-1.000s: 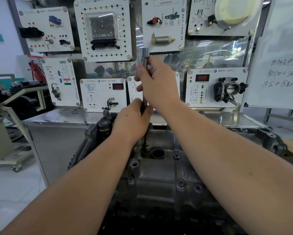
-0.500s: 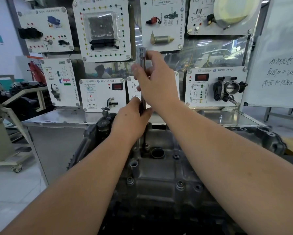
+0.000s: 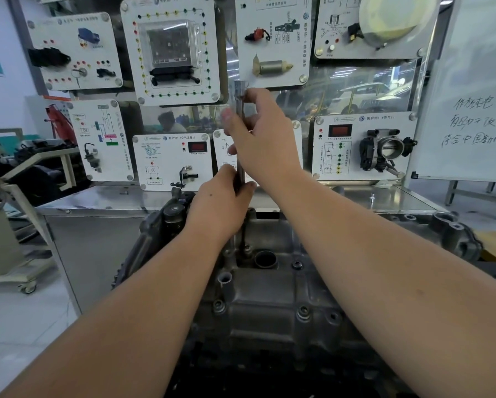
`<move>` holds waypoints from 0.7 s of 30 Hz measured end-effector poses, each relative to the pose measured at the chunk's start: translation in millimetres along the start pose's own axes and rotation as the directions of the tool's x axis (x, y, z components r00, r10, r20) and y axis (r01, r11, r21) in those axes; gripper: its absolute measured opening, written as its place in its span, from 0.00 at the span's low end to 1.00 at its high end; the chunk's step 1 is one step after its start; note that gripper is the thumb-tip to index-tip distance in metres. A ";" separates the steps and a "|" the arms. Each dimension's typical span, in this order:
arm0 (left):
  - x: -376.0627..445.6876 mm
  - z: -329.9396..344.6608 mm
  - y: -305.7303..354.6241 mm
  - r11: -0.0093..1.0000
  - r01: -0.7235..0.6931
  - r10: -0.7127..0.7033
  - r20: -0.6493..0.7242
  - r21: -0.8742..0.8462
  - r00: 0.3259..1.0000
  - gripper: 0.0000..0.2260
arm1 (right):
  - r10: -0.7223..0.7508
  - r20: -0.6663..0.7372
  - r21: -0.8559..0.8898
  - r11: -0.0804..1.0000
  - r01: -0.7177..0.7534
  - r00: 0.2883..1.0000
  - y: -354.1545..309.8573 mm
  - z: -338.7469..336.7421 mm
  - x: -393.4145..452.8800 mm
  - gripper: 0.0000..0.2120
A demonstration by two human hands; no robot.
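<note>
Steadiness matters most: the metal rod (image 3: 239,90) should stand plumb over the bolt (image 3: 245,249) it seems to sit on, at the top of the engine (image 3: 264,297), so the tip does not slip when turned. The right hand (image 3: 266,145) curls its fingers round the upper shaft and the left hand (image 3: 221,205) wraps the lower part. The rod is slim, bright steel, upright, with a thicker head on top.

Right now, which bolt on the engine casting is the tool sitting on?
The far bolt, just left of the open round bore; the long tool runs down to it. The nearer bolts stand bare.
</note>
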State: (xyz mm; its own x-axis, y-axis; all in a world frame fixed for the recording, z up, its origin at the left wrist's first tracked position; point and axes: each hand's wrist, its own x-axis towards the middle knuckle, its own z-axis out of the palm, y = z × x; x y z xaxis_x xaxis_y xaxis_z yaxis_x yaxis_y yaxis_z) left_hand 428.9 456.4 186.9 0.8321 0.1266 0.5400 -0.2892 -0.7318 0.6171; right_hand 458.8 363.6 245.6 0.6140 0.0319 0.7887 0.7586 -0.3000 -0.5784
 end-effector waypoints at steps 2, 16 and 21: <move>-0.3 0.1 -0.1 1.000 0.008 -0.008 -0.007 -0.008 1.000 0.12 | -0.014 -0.012 -0.012 1.000 0.013 1.000 0.4 0.0 0.2 0.13; 0.6 -0.2 -0.5 1.000 -0.004 0.004 -0.003 -0.001 1.000 0.10 | 0.002 0.029 0.005 1.000 -0.002 1.000 -1.2 0.2 -1.0 0.17; 0.1 -0.1 -0.9 1.000 0.002 -0.002 -0.005 -0.008 1.000 0.11 | -0.027 0.006 -0.047 0.998 0.028 1.000 -1.6 0.5 -1.5 0.11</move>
State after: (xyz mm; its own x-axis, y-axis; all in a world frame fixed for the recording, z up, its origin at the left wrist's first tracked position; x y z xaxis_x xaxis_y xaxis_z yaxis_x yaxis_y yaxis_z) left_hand 429.2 457.2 186.4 0.8306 0.1314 0.5412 -0.2910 -0.7261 0.6229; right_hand 456.8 364.5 245.2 0.5943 0.0461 0.8029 0.7641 -0.3438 -0.5459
